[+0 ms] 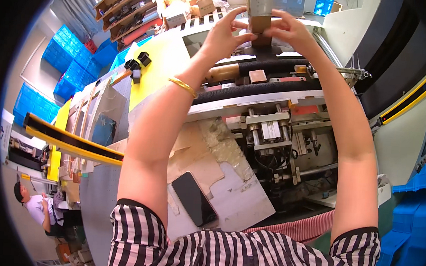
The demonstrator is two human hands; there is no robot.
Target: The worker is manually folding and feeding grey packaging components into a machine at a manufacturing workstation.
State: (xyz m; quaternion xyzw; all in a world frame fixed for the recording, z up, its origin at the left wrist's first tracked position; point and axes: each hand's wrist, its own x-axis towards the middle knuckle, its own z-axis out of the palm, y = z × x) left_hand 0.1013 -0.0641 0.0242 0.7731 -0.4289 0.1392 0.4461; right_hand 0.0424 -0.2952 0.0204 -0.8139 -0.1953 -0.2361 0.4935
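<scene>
Both my arms reach far forward over a machine to a small brown box-like block under a clear-sided machine head. My left hand is at its left side, thumb and fingers curved in toward it. From the right, my right hand presses thumb and fingertips against the same block. A dark block sits directly below it. Nearer to me, a small pinkish-brown square piece lies on the machine between black rollers.
Several small black open boxes stand on a yellow surface to the left. A phone lies on a board near me. Yellow-black bars flank both sides. Blue crates and a seated person are further left.
</scene>
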